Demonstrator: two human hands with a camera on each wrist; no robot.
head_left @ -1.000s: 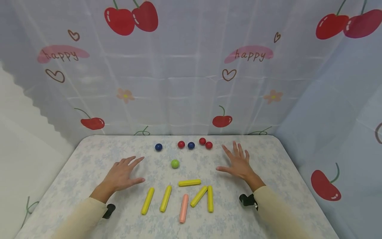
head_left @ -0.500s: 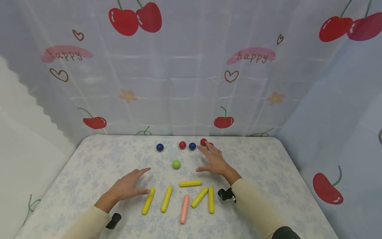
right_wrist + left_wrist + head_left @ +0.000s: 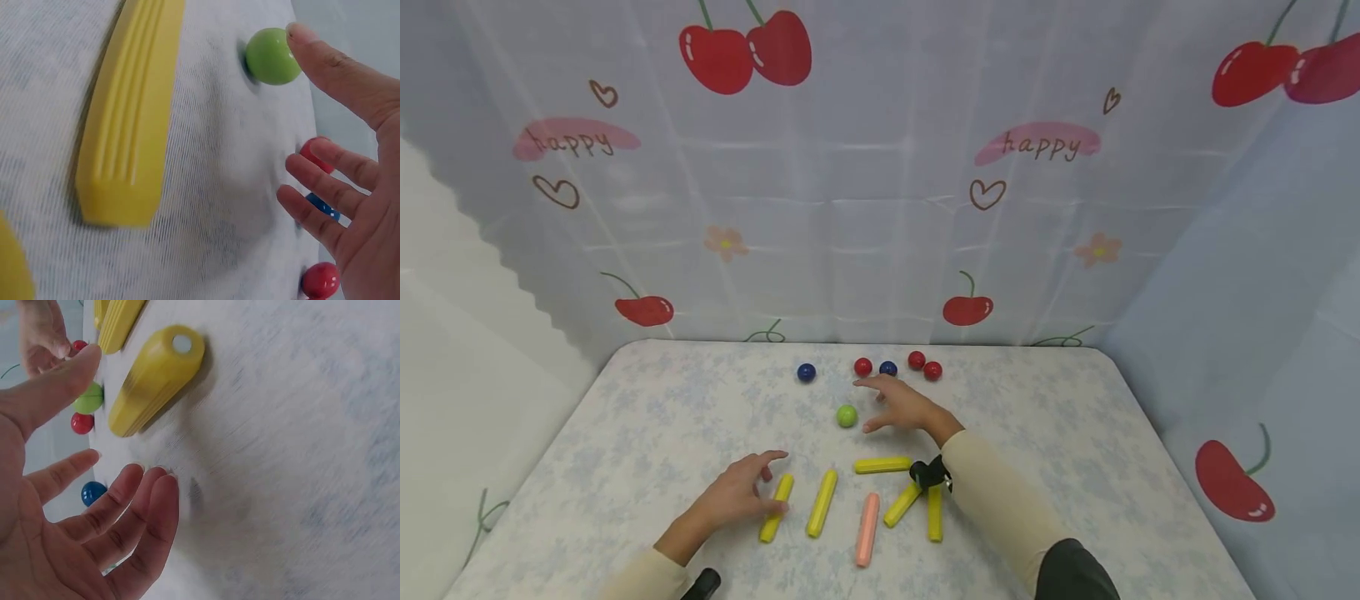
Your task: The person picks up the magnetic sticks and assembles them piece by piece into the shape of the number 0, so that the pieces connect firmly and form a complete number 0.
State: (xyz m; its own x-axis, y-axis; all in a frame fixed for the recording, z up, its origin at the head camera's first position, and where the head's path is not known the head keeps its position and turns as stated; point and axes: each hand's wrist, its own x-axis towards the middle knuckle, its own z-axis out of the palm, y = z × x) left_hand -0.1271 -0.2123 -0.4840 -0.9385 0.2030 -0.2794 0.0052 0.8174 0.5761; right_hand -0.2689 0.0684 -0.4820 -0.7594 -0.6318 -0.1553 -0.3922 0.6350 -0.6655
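Note:
My left hand (image 3: 730,497) hovers at the leftmost yellow stick (image 3: 768,529), thumb overlapping it in the head view. In the left wrist view its fingers (image 3: 122,515) are bent loosely with nothing between them, and the ridged yellow stick (image 3: 156,381) lies beyond the thumb. My right hand (image 3: 904,406) reaches over the table just right of a glossy green ball (image 3: 846,416), its thumb and fingers spread apart. In the right wrist view the thumb tip overlaps the edge of the green ball (image 3: 273,56). A blue ball (image 3: 888,367) is partly covered by the right hand.
Along the back lie red balls (image 3: 862,367) and another blue ball (image 3: 807,372). Several more yellow sticks (image 3: 822,502) and one pink stick (image 3: 867,529) are spread across the front. The right wrist mount covers parts of two sticks. A printed curtain (image 3: 850,275) hangs behind the table.
The right hand has swept left from the right side of the table to near the green ball. The left hand has come down and toward the leftmost yellow stick, its fingers bending more.

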